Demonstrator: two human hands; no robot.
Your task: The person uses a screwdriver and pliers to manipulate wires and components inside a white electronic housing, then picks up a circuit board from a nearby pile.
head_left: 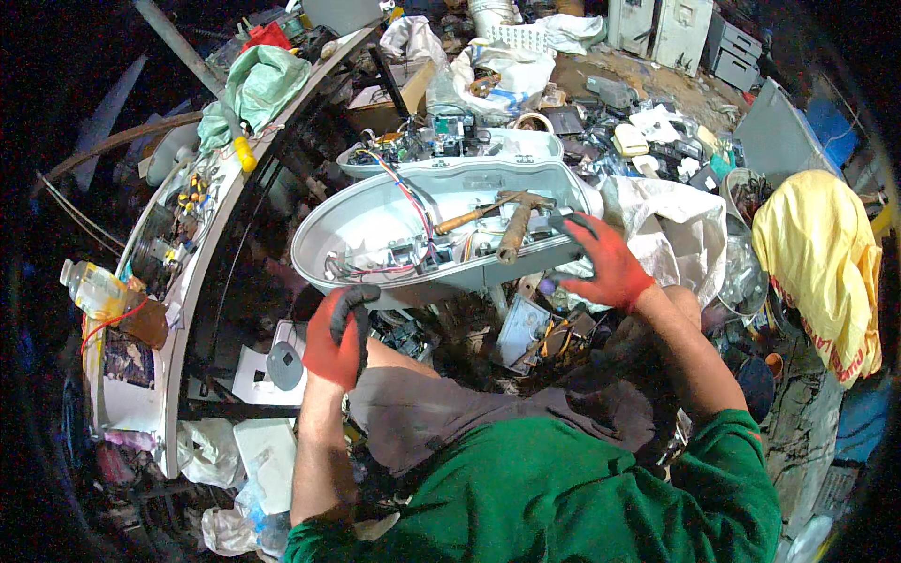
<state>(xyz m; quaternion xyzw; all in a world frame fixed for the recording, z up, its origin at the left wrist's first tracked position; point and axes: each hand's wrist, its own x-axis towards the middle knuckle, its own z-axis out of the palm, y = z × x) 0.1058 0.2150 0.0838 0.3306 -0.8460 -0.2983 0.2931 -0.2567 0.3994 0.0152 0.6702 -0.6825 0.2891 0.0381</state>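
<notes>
A long grey casing (441,290) lies open above the person's lap, wires (410,197) and a hammer (514,235) inside. The left hand (336,340) curls at its near-left edge — how firmly, I cannot tell. The right hand (610,269) is spread wide at its right end — a white sack (690,225) just beyond, a yellow sack (815,253) farther right.

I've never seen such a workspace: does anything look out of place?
Yes, a hammer lies in the open grey housing, near coloured wires; a striking tool there looks misplaced. Beyond, electronic scrap is strewn untidily.
</notes>
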